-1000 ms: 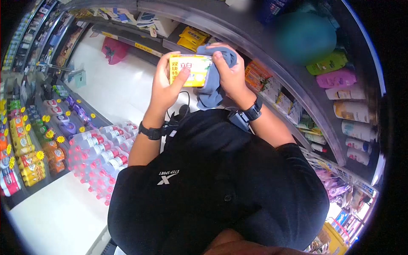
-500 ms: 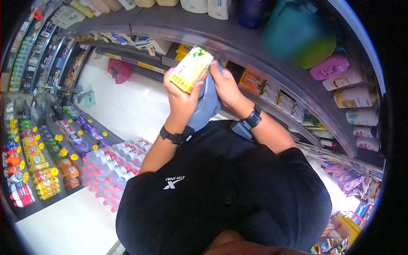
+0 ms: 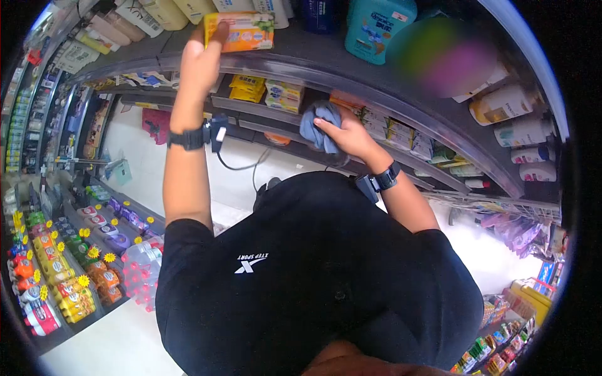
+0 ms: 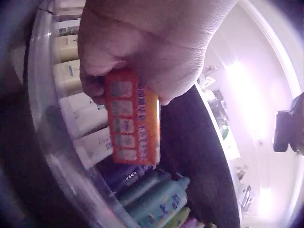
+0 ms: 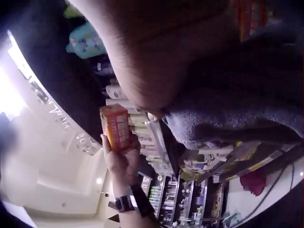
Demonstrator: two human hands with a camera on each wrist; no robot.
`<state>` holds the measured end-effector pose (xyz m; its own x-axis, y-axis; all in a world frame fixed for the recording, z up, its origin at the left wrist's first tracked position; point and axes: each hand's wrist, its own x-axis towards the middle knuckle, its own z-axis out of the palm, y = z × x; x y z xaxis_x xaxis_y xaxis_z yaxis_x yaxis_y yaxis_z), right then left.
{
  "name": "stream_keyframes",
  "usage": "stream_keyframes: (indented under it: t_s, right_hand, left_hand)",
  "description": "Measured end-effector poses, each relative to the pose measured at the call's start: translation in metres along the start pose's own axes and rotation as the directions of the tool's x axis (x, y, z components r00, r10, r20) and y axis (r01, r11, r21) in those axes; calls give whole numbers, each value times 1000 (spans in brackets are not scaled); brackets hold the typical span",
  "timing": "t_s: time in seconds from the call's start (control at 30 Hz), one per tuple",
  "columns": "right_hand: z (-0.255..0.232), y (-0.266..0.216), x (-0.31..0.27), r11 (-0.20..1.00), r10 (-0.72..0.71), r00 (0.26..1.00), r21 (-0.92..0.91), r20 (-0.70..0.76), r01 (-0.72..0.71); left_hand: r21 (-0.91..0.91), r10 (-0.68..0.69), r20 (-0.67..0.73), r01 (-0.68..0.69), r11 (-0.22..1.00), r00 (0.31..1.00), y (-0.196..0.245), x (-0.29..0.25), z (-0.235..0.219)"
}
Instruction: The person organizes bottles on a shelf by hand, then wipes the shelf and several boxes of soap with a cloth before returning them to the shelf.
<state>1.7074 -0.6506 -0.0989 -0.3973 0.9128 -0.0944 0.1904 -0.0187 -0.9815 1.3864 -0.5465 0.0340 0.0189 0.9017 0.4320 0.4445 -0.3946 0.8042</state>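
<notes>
My left hand (image 3: 202, 66) is raised at the upper shelf and grips a yellow-and-orange soap pack (image 3: 249, 34) by one end. In the left wrist view the pack's orange printed side (image 4: 124, 128) faces the camera, its top end hidden by the hand. The right wrist view also shows the pack (image 5: 116, 127) held up, fingers wrapped around its lower part. My right hand (image 3: 352, 135) holds a bunched grey-blue cloth (image 3: 318, 124) in front of the lower shelf, thumb lying over it. In the right wrist view the cloth (image 5: 213, 121) hangs below the hand.
Bottles line the upper shelf, including a teal shampoo bottle (image 3: 378, 31) and white bottles (image 3: 143, 20). On the lower shelf sit yellow packs (image 3: 248, 88) and a pale pack (image 3: 283, 95). Shrink-wrapped bottles (image 3: 141, 269) stand on the floor at left. A cable (image 3: 241, 168) hangs between the arms.
The hands were together at the soap pack and cloth; now they are apart. The left hand has carried the pack up and left to the upper shelf. The right hand keeps the cloth lower down.
</notes>
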Motion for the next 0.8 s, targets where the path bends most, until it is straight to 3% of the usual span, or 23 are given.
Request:
stream_keyframes:
  t_s: [0.07,0.13,0.23,0.27,0.3,0.33,0.37,0.4,0.43,0.47,0.53,0.6,0.63,0.67,0.7,0.73,0.77,0.8]
  right_hand:
    - [-13,31,-4,957,-82,983,-289,-164,31]
    - [-25,24,-18,959,-20,977,-281,-212,-41]
    - [-45,64,-29,963,56,957,-236,-286,-127]
    - [-47,72,-33,943,45,924,-289,-380,-165]
    - [-48,78,-37,919,28,882,-336,-470,-208]
    - [-49,84,-41,918,34,885,-336,-465,-211]
    - [-51,89,-43,911,65,873,-329,-483,-249]
    - [-54,94,-44,902,92,860,-324,-502,-286]
    - [-59,98,-44,900,96,861,-326,-499,-289]
    - [-63,102,-45,917,175,874,-248,-453,-313]
    - [-66,114,-46,923,254,882,-173,-397,-344]
    - [-63,128,-48,830,159,812,-369,-562,-418]
    - [-63,120,-49,827,163,812,-371,-560,-422]
    - [-62,103,-51,867,138,859,-359,-493,-346]
    - [-60,94,-51,902,107,899,-340,-424,-268]
    - [-58,93,-51,899,110,900,-344,-421,-271]
    - [-57,93,-52,907,98,912,-342,-399,-247]
    - [-58,93,-53,914,87,923,-339,-375,-224]
  left_hand:
    - [54,62,-57,-59,997,996,-9,18,9]
    - [399,-68,-22,71,914,997,-18,35,6]
    - [555,-77,8,60,830,997,-37,52,8]
    - [556,-82,6,65,829,997,-43,50,10]
    - [559,46,-16,-29,829,999,-46,47,13]
    - [564,170,-36,-120,817,985,-48,43,17]
    - [564,163,-38,-114,818,986,-50,39,20]
    - [553,376,-157,-235,800,913,-44,33,25]
    - [556,560,-272,-347,755,782,-37,24,31]
    - [554,553,-276,-340,760,787,-29,8,37]
    - [633,647,-421,-306,712,636,-6,-33,47]
    - [352,567,-390,-452,820,726,-12,-80,76]
    - [232,409,-270,-354,906,872,-16,-107,97]
    - [127,237,-122,-222,967,964,-23,-129,120]
    - [3,42,63,-42,999,997,-32,-139,142]
    - [-85,-132,265,160,983,955,-41,-147,165]
    - [-91,-136,262,165,982,955,-56,-157,191]
    - [36,-43,171,37,999,984,-75,-167,217]
